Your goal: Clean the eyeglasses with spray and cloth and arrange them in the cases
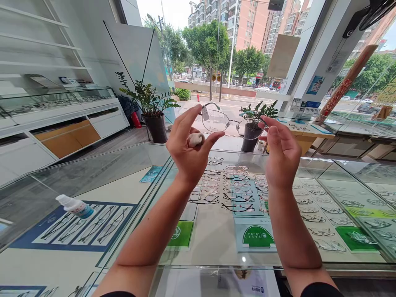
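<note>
Both my hands hold up a pair of thin metal-framed eyeglasses [229, 123] above the glass counter, against the window. My left hand [188, 144] grips the left side of the frame between thumb and fingers. Tucked in that same palm is a crumpled whitish cloth [196, 140], partly hidden by the fingers. With thumb and forefinger, my right hand [283, 150] pinches the right end of the frame near the hinge. A small tag and faint print show on the left lens.
Rows of eyeglasses [238, 197] lie inside the glass display counter [213, 253]. On the left glass top stands a white spray bottle [76, 207]. Beyond are potted plants [155, 126], a fire extinguisher [135, 119] and a wall cabinet [68, 134].
</note>
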